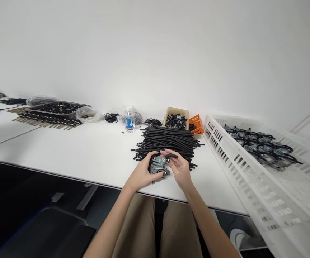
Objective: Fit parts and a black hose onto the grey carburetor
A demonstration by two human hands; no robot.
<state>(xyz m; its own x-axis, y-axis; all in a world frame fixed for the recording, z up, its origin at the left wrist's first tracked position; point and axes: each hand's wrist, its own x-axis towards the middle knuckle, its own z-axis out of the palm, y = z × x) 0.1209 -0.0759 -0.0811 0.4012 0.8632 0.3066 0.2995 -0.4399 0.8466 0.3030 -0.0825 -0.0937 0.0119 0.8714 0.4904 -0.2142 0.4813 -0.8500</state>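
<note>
Both hands work at the near edge of the white counter (90, 154), directly in front of a stack of black hoses (168, 143).

Left hand (141, 173): curled shut around a small grey metal part (158, 167), which sits between the two hands, low over the counter; whether it rests on the surface cannot be told.

Right hand (180, 168): fingers pinched closed on a short black hose piece (171, 156), held at the top of the metal part.

Orientation: the hose piece lies roughly left to right, its long axis parallel to the stacked hoses behind it, the left end meeting the metal part. Which way the metal part faces is hidden by the fingers.

Judgement on handling: the left hand should brace the metal part firmly while the right keeps the hose in line with the fitting and grips near the end so it does not buckle.

Surroundings: a white crate (241, 168) holding similar parts stands to the right; a beige bin (175, 114), an orange basket (197, 123) and a water bottle (129, 122) stand behind the stack.
</note>
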